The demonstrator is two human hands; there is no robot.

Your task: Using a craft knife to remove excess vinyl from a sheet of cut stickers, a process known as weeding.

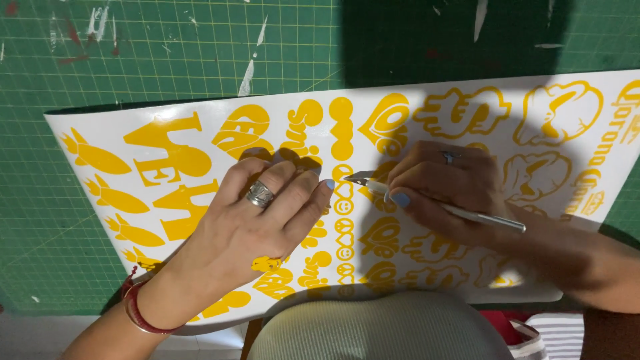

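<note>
Two hands are at work in my head view, and I take things from the largest down: the green cutting mat point(167, 53) with its pale grid fills the top and left, scuffed with white marks; on it lies the white vinyl sheet point(467, 137), covered in yellow cut shapes — letters, rockets at its left edge, small smiley faces down the middle, outlined figures to the right; its near edge reaches toward my lap. My left hand point(263, 220) lies flat on the sheet, fingers spread loosely and pressing it down, a silver ring point(260, 195) on one finger and a red bracelet point(137, 308) at the wrist; a loose yellow scrap point(267, 264) sticks to the back of that hand. My right hand point(443, 183) is closed in a pinch on the craft knife point(433, 203), a slim silver one held like a pen; its blade tip sits on the sheet just beside the left fingertips, above the column of smileys; I cannot tell whether it is cutting.
</note>
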